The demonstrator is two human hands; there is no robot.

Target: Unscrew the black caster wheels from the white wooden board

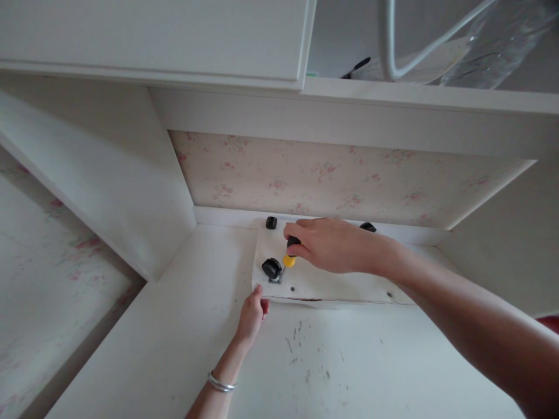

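My right hand (336, 244) is wrapped round the black and yellow handle of a screwdriver (289, 260). The screwdriver slants down, its tip at the metal mounting plate of a black caster wheel (271, 268). That caster sits at the near left corner of a white board (332, 285). With thumb on top and fingers curled beneath, my left hand (252, 317) grips the board's near left corner. Farther back on the board are a second caster (271, 223) and, partly behind my right wrist, another black caster (368, 227). The screw under the tip is too small to make out.
The board lies on a white surface (305, 372) with dark scuff marks, inside a recess backed by floral wallpaper (279, 169). White side panels (100, 174) close it in. Overhead, a shelf (414, 99) holds clear plastic wrapping (498, 49) beside a white cabinet door (152, 41).
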